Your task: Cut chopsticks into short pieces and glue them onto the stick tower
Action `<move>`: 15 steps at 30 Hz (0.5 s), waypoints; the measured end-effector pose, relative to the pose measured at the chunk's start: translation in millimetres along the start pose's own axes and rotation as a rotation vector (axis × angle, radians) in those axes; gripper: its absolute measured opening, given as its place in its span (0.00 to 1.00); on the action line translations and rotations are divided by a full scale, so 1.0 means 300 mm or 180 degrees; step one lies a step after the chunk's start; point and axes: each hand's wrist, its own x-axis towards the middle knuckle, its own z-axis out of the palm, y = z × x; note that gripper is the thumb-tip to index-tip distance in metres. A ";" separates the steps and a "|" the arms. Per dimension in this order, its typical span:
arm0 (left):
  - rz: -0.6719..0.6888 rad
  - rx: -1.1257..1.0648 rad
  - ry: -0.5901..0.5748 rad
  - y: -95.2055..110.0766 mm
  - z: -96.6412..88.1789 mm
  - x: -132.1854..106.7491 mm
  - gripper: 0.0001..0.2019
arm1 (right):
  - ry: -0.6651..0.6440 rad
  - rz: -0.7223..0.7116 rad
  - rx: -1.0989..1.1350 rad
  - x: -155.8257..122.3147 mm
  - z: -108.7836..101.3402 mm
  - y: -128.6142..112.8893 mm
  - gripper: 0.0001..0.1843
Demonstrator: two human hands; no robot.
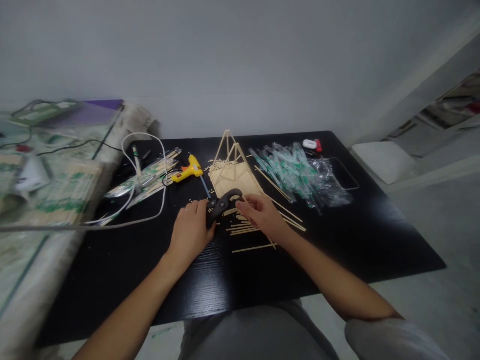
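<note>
My left hand is closed around a black cutter with a round pivot and a hooked end that points right. Between the thumb and fingers of my right hand is a thin wooden stick, its lower end showing below the palm. The fingertips of that hand are close to the cutter's hooked end. Behind both hands, a stick frame with two peaks stands on a pale wooden board. Cut sticks lie under and beside my right hand.
A yellow glue gun lies left of the board. Clear and green wrappers are heaped to the right, near a white case. A white cable loops over packed sticks at the left. A wall closes off the back.
</note>
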 end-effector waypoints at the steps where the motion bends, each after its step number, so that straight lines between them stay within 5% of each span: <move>1: 0.0066 0.0089 0.0071 0.003 -0.001 -0.001 0.17 | 0.0069 -0.0055 -0.0159 0.002 0.002 0.000 0.24; 7: 0.0123 0.0217 0.0335 0.015 -0.002 -0.013 0.23 | 0.0513 -0.0133 -0.0955 0.020 0.004 -0.006 0.28; 15: 0.0020 0.0230 0.0419 -0.001 -0.005 -0.005 0.24 | 0.0483 -0.0063 -0.0846 0.036 0.008 -0.019 0.21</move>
